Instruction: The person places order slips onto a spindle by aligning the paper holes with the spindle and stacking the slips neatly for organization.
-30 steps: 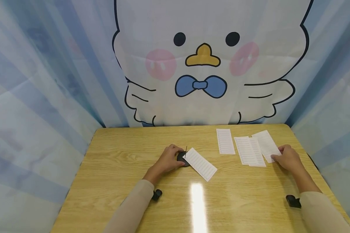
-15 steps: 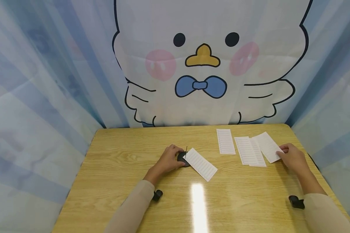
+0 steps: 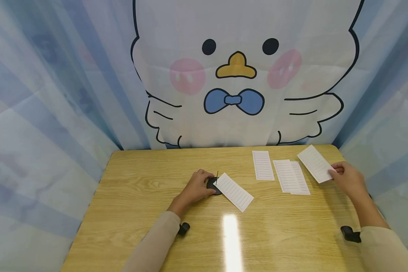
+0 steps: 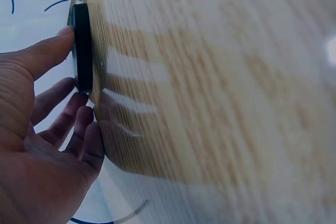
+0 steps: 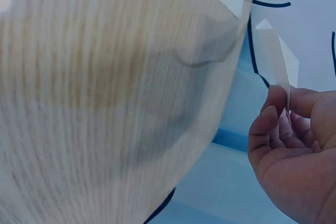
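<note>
Lined white card (image 3: 314,164), pinched between the thumb and fingers of the right hand (image 3: 348,179), is held raised over the far right part of the table (image 3: 142,185). Just left lie an overlapping pair of cards (image 3: 289,176), then a single card (image 3: 263,165). Nearer the middle, the left hand (image 3: 198,186) has its fingers gripping the edge of a round black base (image 3: 211,183) with a thin upright pin (image 3: 217,177); a slanted card (image 3: 235,194) overlaps it, whether pierced I cannot tell. Behind hangs a cartoon-printed curtain (image 3: 238,128)
</note>
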`<state>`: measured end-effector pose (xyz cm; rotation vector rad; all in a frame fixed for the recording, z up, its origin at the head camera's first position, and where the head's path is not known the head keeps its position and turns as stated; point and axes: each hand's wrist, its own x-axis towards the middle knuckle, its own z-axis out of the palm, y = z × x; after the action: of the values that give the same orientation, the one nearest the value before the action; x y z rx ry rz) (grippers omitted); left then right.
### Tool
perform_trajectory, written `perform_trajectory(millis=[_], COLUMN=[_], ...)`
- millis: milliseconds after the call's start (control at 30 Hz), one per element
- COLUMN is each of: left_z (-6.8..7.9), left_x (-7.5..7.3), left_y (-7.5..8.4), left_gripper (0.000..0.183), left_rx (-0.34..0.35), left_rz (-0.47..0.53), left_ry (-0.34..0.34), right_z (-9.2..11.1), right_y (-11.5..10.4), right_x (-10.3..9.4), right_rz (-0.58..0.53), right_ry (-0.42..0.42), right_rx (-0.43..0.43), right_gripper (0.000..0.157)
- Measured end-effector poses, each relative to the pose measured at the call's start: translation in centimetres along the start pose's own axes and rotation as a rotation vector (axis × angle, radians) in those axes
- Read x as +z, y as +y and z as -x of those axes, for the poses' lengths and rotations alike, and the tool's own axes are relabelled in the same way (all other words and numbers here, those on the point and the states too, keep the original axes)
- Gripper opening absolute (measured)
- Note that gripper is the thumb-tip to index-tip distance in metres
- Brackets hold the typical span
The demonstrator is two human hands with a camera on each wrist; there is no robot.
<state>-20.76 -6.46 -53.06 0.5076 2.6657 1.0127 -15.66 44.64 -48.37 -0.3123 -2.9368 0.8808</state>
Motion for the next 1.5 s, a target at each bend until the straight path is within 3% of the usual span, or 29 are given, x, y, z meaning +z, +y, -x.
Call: perform_trajectory(millis=[233, 467, 600, 1000, 1300, 1500], left_z=[0.4, 0.4, 0.4, 0.5, 0.0, -0.6], left_x=[-0.5, -2.1, -3.5, -7.0, -8.2, -8.8], left_y=[0.0, -0.1, 0.1, 2.1, 4.0, 5.5], left_gripper=[0.059, 0.059, 0.059, 0.05, 0.038, 0.035], left_rx=[-0.01, 0.072, 0.083, 0.128, 0.189, 0.241], left_rz=[0.02, 0.06, 0.099, 0.084, 0.088, 0.076], left_ry=[0.0, 0.012, 0.036, 0.172, 0.217, 0.225], right_z=[0.3, 0.4, 0.4, 0.5, 0.3, 0.3], right_y=[-1.0, -2.1, -3.0, -6.5, -9.0, -11.0], right_x=[-0.7, -1.0, -1.1, -0.8, -0.9, -0.3], right_rz=[-0.018, -0.047, -0.053, -0.123, -0.151, -0.212], right_ry=[0.017, 0.012, 0.014, 0.039, 0.037, 0.052], right_rx=[-0.024, -0.046, -0.075, -0.212, -0.281, -0.373], right_gripper=[0.047, 0.048, 0.047, 0.036, 0.034, 0.025])
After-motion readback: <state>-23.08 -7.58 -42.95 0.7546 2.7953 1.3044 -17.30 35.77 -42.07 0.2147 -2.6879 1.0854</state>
